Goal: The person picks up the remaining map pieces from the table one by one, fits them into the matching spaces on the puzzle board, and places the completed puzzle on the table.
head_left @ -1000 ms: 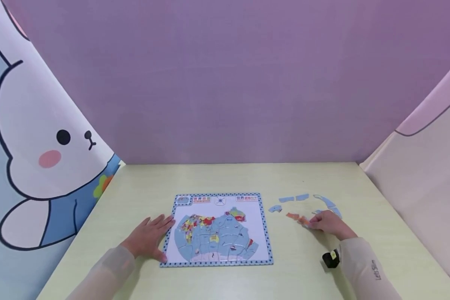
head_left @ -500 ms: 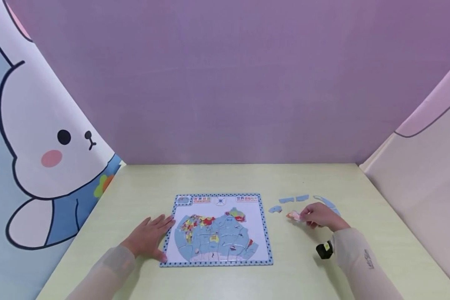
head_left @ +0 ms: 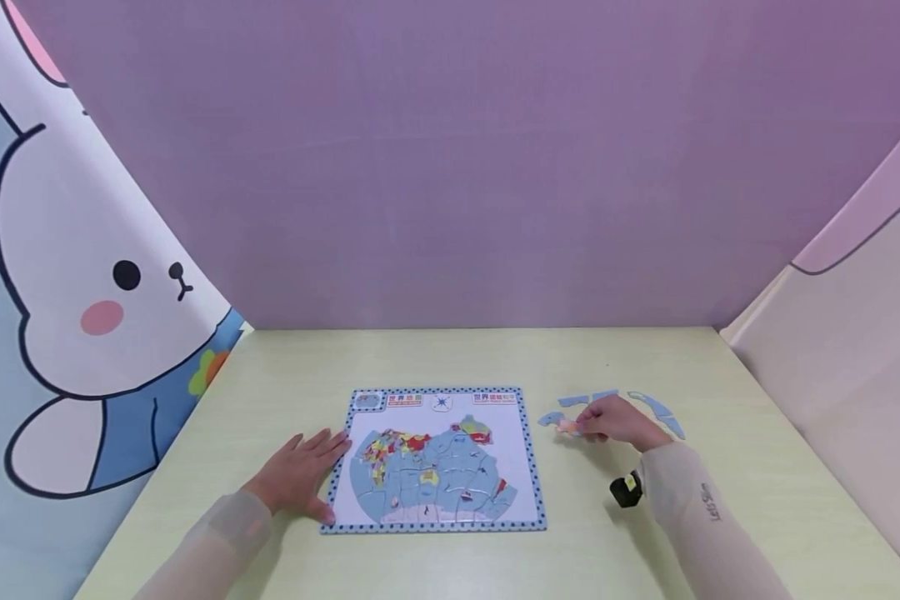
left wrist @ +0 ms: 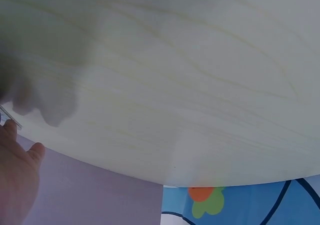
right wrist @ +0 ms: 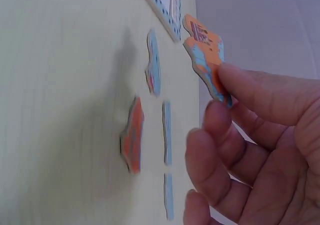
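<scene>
Pale wood-grain surface [head_left: 450, 358] catches soft, even light | a plain purple backdrop [head_left: 450, 167] rises directly behind the surface | a cartoon-rabbit panel [head_left: 75, 275], white on blue with a green-and-orange flower [head_left: 208, 372], slants along the surface's left side | a pink-and-cream panel [head_left: 855, 367], dark-outlined, flanks the surface's right

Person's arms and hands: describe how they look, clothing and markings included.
The left hand and right hand wear no gloves. The left sleeve and right sleeve are long and pale beige. The right sleeve bears dark lettering starting "Lets"; the rest is unclear. A black, boxy wrist camera with a yellow-green patch sits at the right cuff.
</scene>
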`<state>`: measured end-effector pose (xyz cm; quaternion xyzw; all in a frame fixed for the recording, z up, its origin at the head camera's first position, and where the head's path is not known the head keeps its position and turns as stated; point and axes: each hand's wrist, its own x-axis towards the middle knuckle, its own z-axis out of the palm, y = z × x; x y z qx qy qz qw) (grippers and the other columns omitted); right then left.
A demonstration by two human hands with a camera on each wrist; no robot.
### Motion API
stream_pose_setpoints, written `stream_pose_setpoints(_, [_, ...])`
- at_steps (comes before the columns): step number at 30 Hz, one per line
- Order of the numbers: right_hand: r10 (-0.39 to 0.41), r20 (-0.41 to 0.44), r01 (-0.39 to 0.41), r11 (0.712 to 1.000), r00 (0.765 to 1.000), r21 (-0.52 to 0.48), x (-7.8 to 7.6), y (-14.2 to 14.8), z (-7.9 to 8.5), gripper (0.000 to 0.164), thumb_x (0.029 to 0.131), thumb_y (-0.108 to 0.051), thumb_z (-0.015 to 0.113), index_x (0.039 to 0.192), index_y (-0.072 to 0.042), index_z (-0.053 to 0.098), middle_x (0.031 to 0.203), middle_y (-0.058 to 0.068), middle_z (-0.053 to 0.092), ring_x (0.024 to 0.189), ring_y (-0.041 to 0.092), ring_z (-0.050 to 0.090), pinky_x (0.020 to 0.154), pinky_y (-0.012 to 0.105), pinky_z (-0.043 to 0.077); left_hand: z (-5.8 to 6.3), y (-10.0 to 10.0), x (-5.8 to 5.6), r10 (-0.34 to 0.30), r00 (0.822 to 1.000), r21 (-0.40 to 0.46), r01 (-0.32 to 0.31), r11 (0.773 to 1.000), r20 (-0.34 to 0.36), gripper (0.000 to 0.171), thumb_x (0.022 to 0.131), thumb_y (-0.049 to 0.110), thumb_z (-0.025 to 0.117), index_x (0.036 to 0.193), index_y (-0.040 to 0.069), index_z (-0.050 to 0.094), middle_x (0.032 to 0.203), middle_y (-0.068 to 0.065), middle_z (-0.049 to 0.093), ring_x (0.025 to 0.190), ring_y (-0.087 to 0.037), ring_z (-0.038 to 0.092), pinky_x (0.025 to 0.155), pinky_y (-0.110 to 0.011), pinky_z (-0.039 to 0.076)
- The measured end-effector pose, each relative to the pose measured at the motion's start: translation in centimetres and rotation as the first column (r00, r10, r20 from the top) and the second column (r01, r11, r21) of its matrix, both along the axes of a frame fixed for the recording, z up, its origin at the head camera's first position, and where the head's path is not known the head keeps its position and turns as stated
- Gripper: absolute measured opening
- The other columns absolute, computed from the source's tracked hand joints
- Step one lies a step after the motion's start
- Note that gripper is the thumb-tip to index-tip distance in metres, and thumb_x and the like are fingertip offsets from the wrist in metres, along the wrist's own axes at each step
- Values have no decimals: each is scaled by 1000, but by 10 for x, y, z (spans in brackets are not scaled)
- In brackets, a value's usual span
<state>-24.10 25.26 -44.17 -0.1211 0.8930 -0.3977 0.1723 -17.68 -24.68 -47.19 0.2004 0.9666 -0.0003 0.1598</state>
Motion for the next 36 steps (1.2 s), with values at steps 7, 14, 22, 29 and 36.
stream_pose_setpoints(7, [-70,-23,70,998,997,-6,-3,-30,-10,11,90,-7,63,88,1,70,54,-3,44,53,12,41,59,27,38,-1,-1,-1,1,1000,15,-1,1000,9,112,60,70,74,147,9,38,153,-7,34,142,-36,23,109,-62,18])
stream_pose_setpoints(14, [-135,-20,134,991,991,-30,-12,-64,-16,12,89,-5,63,94,3,70,62,1,53,59,14,46,58,25,40,-4,-3,-2,-6,1000,14,6,1000,1,113,60,71,73,147,9,38,153,-7,34,142,-36,23,109,-62,19])
stream_pose_setpoints(22, [-157,-9,157,988,988,0,-11,-100,-14,11,91,-8,65,95,-2,72,85,5,64,73,17,54,67,27,46,-2,-3,-2,-38,999,9,38,999,-18,112,61,70,73,147,7,38,153,-9,34,141,-36,24,109,-62,19])
stream_pose_setpoints(29, [-152,-14,152,988,988,28,-14,-124,-15,10,91,-11,66,94,-6,73,90,2,64,76,16,56,68,27,49,-1,-1,-2,-40,999,3,40,999,-15,112,61,70,74,146,7,38,153,-9,34,141,-35,24,109,-62,19])
stream_pose_setpoints(36, [-115,-16,116,992,993,50,-13,-141,-13,10,93,-11,64,95,-6,72,86,1,63,73,15,55,67,27,47,-2,-1,-2,-33,999,-1,33,999,-20,111,61,70,73,146,8,38,153,-8,34,141,-35,24,109,-61,20])
